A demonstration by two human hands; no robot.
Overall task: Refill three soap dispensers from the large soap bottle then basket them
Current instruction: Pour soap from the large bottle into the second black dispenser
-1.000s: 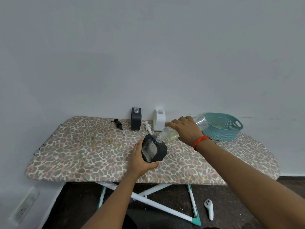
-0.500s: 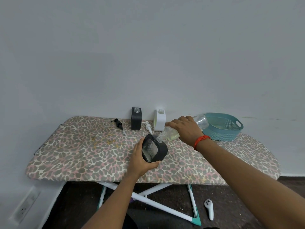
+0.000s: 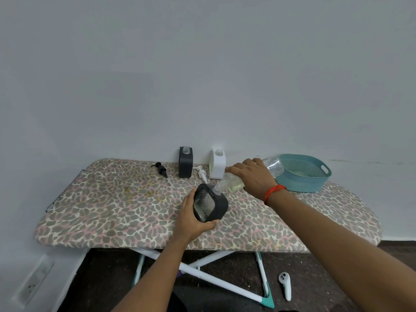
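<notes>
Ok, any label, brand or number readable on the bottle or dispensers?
None readable. The clear plastic soap bottle, the dark grey square dispenser in the left hand, the upright dark grey dispenser, the white dispenser and the teal plastic basket show no legible print.

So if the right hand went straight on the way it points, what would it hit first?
Probably the white soap dispenser standing at the back: the right hand, gripping the tilted soap bottle, points toward it. Depth is unclear, so it might pass just in front.
</notes>
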